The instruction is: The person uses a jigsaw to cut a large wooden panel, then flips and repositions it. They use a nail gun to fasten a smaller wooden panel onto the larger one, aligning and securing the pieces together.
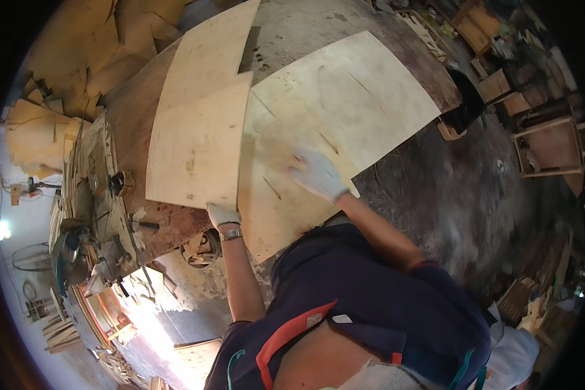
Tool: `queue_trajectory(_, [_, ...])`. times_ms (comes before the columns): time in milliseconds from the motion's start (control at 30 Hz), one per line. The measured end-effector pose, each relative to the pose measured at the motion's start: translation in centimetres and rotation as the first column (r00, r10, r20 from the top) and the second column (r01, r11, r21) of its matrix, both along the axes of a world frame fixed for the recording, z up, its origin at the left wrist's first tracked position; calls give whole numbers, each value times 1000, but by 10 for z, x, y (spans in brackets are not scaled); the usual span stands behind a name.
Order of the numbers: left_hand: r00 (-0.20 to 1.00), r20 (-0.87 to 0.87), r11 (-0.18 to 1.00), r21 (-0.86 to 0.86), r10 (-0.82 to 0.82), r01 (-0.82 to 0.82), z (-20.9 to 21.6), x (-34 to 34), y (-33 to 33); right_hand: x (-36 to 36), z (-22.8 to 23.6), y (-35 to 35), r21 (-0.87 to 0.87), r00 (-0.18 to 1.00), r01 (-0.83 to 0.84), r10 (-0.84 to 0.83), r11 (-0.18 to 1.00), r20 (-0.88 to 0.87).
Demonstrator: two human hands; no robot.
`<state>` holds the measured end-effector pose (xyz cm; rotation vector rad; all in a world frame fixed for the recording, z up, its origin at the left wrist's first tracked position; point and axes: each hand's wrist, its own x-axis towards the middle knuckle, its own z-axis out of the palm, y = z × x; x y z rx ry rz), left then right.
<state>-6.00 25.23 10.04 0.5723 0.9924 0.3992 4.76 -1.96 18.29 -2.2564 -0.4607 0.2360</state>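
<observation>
Narrow plywood sheet [198, 130], near corner at our left fingers [221, 214]; broad plywood sheet [351, 97], beneath our right fingers [309, 171]: likely light, stiff, splintery, best held edgewise; finger closure we cannot tell.

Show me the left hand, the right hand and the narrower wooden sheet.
Left hand [223, 214], head view: middle of the gloved part.
Right hand [317, 174], head view: gloved back.
Narrower wooden sheet [200, 122], head view: middle of its upper face.

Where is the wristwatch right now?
In the head view, left of centre, the wristwatch is strapped just below the gloved left hand, by the left plywood sheet.
</observation>
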Motion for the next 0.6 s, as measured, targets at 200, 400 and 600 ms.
queue_trajectory(200, [993,-119,948,316,-1,39,-2,-28,1,-95,-72,-125,-244,897,34,-137,969,-420])
queue_trajectory(400, [737,-661,748,559,142,357,-67,-118,-47,-138,-118,-160,-315,801,198,-338,928,-494])
queue_trajectory(600, [800,-548,855,266,-245,445,-129,-171,-43,-127,-191,-116,146,322,696,-123,703,-939])
